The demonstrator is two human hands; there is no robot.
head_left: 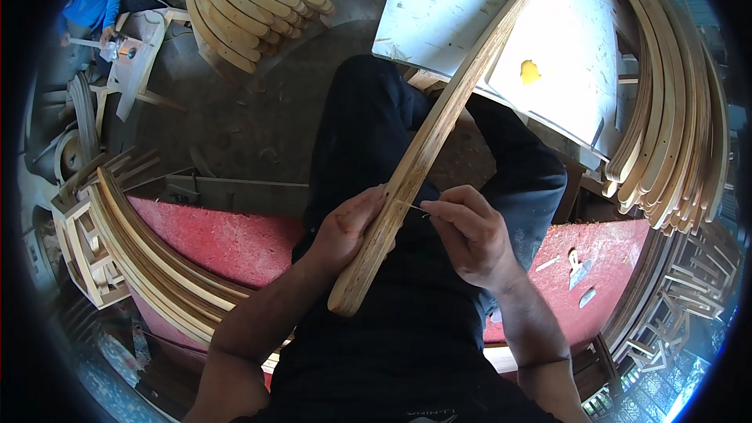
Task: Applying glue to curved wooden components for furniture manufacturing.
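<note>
A long, slightly curved plywood piece point(439, 129) slants across my lap, its rounded near end by my waist and its far end over a white board. My left hand point(348, 227) is wrapped round it near the lower end. Close beside, my right hand point(470, 235) pinches a thin, pale, sliver-like thing point(412, 206) between thumb and fingers. The sliver's tip meets the side of the plywood; whether it goes into the wood I cannot tell. My legs point(360, 117) are bent under the piece.
The white board point(439, 0) ahead bears a yellow blob point(530, 72). Curved wooden pieces are stacked at right point(666, 102), far left point(243, 4) and lower left point(157, 243). A small scraper point(580, 271) lies on the red bench point(548, 298). A person in blue point(92, 0) works at far left.
</note>
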